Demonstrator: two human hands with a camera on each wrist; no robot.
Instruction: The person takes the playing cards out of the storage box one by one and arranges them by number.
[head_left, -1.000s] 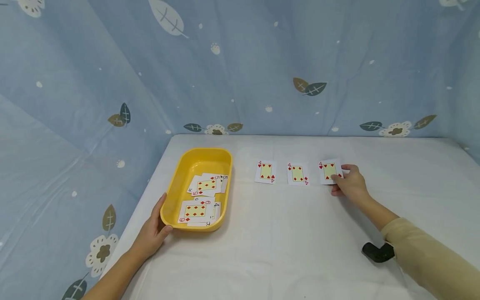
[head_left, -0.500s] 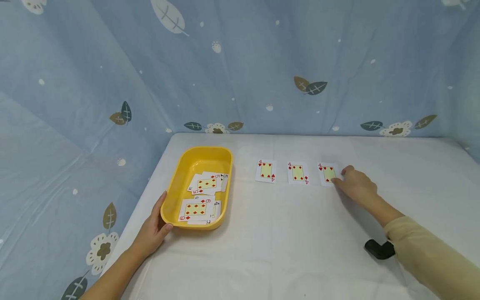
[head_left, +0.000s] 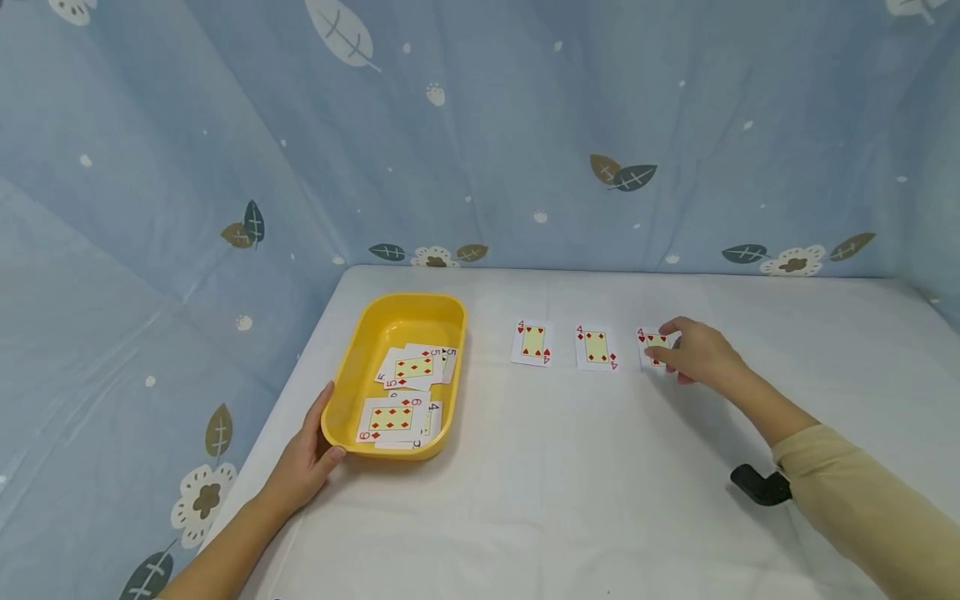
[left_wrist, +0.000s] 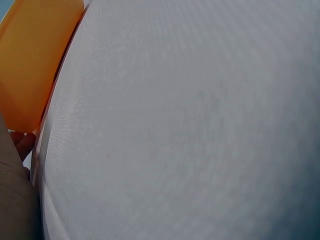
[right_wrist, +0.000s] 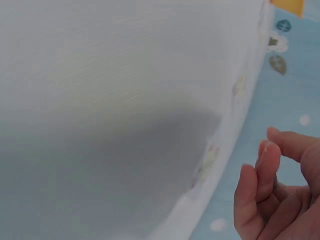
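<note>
In the head view my left hand [head_left: 302, 468] grips the near left corner of a yellow plastic tray [head_left: 348, 379], thumb along its near edge and fingers along its left side. Playing cards lie face up in the tray, a six of diamonds [head_left: 390, 419] and a five of diamonds [head_left: 415, 367] on top. My right hand [head_left: 697, 354] hovers over the right-hand playing card [head_left: 649, 351], marked with a red 4 and partly hidden by the fingers. Its fingers are bent and hold nothing, as the right wrist view also shows.
Left of that card, a four of diamonds [head_left: 596, 347] and a four of hearts [head_left: 532, 342] complete a spaced row on the white-covered table [head_left: 570, 483]. A black curved object [head_left: 761, 485] shows beside the right sleeve. Blue patterned cloth [head_left: 525, 125] hangs behind and at the left.
My right hand held the right-hand card by its edge, laid it flat at the row's end and let go, then lifted slightly over it. The left hand stays on the tray.
</note>
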